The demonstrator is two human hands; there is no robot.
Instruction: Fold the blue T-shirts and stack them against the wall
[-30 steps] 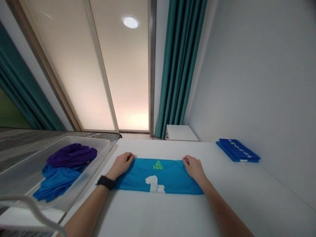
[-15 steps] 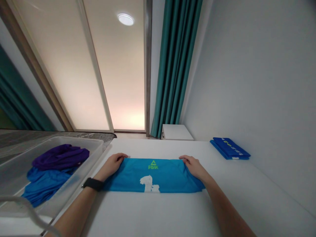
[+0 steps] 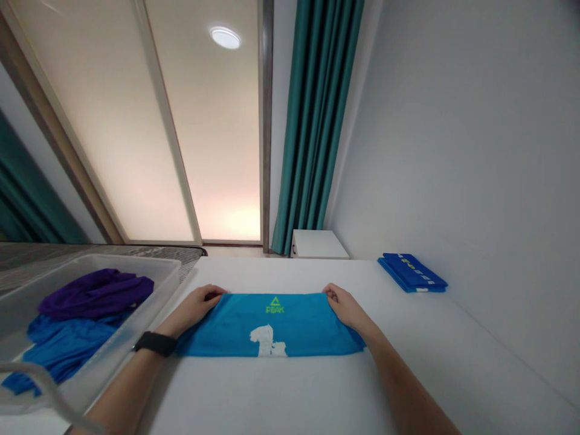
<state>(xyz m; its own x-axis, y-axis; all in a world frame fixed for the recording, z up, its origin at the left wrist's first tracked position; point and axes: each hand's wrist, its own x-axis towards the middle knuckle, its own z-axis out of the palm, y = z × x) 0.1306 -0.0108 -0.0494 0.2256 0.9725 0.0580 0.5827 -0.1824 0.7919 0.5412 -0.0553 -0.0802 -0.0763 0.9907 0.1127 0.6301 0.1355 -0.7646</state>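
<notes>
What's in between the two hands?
In the head view, a blue cloth with a green PEAK logo lies between the left hand and right hand.

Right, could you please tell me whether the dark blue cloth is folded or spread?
Folded: the dark blue cloth shows stacked layers and straight edges.

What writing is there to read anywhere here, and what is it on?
"PEAK", in yellow-green under a triangle sign, on the bright blue cloth between the hands.
Yellow and white marks on the folded dark blue cloth: too small and blurred to read.
</notes>
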